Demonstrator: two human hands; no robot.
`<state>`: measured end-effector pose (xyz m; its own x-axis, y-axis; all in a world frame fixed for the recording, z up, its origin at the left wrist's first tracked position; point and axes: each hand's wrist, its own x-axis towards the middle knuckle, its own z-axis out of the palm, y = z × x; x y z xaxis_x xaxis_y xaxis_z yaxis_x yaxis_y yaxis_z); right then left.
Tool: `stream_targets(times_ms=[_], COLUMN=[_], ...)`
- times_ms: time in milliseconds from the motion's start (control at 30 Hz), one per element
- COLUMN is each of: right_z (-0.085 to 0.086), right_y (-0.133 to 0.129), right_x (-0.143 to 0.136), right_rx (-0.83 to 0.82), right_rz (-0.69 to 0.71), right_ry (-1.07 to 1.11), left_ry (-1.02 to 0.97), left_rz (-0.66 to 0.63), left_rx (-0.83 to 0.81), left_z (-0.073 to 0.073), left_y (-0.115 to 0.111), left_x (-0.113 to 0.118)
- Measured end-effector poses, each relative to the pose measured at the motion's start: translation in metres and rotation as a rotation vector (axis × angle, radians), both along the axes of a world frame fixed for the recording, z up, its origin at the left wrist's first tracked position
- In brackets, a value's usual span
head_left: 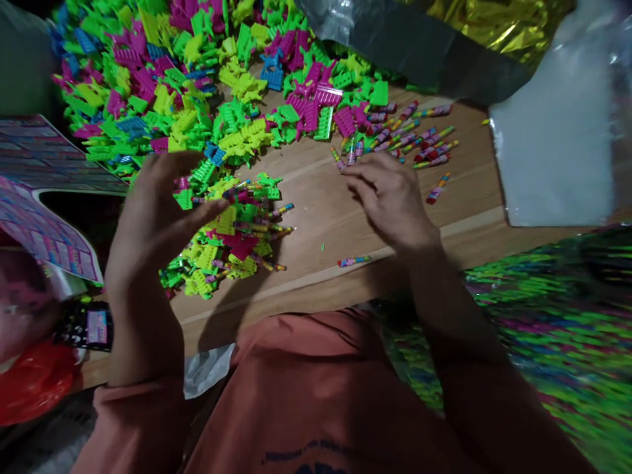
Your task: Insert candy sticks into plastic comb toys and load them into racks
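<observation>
Nearest: the wearer's rust-red cloth shirt (306,388), up against the near edge of a wood-grain worktop (313,187). Off to the right, lower down, a blurred mass of mostly neon-green pieces (567,322); too smeared to make out. To the left, a shiny red plastic bag (39,382).

Near edge of worktop: one slim multicoloured tube with a red end (353,261) lies alone, apart from the others. A tiny green scrap (322,247) just beyond.

Left hand (153,210): fingers parted, thumb spread away, over the left side of a small mixed heap of neon plastic pieces and slim tubes (227,234). No grip visible. The spread looks suited to gathering or steadying loose bits; contact with the heap unclear.

Right hand (392,204): fingertips drawn together at the near end of a slim striped tube (336,158). Cannot tell whether it is gripped. A pinch would suit something so thin.

Beyond that hand, a loose cluster of similar tubes (424,141), many roughly parallel; probably kept on this side for easy reach. Across the far left, a large heap of green, yellow, magenta and blue plastic pieces (187,85), likely a supply pile. Farthest right, crumpled gold foil (503,26) behind a dark grey strip (434,59).
</observation>
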<state>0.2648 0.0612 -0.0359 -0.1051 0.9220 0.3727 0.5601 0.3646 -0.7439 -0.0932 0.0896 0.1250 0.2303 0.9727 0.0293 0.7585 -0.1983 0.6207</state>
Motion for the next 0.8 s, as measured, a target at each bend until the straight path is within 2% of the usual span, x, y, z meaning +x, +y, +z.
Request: stream_targets(times_ms=[33, 100, 167, 267, 333, 433, 500, 633, 733, 800], right_z=[-0.006, -0.016, -0.020, -0.017, -0.013, -0.009, -0.010, -0.019, -0.024, -0.024], right_y=[0.011, 0.029, 0.037, 0.028, 0.015, -0.006, -0.015, -0.022, -0.022, -0.021], right_x=[0.003, 0.002, -0.005, -0.016, -0.019, -0.020, -0.020, -0.020, -0.019, -0.019], right_rx=[-0.019, -0.068, -0.113, -0.120, -0.112, -0.130, -0.134, -0.107, -0.055, -0.019], right_rz=[-0.015, -0.013, -0.001, 0.031, 0.075, 0.138, 0.160, 0.172, 0.175, 0.151], right_ry=[-0.056, -0.195, -0.322, -0.408, -0.404, -0.376, -0.375, -0.374, -0.311, -0.239], left_ry=[0.024, -0.004, -0.028, 0.029, 0.093, 0.114, 0.142, 0.181, 0.117, -0.004], left_rz=[0.008, -0.034, -0.139, -0.236, -0.197, -0.008, 0.036, -0.009, -0.007, -0.011], left_rx=[0.042, 0.012, -0.070, -0.159, -0.193, -0.095, -0.063, -0.095, -0.106, -0.119], left_z=[0.001, -0.009, -0.032, -0.075, -0.097, -0.115, -0.121, -0.132, -0.138, -0.138], left_y=[0.008, 0.029, 0.053, 0.091, 0.112, 0.135, 0.144, 0.155, 0.155, 0.149], left_x=[0.004, 0.028, 0.063, 0.121, 0.151, 0.179, 0.185, 0.179, 0.166, 0.155])
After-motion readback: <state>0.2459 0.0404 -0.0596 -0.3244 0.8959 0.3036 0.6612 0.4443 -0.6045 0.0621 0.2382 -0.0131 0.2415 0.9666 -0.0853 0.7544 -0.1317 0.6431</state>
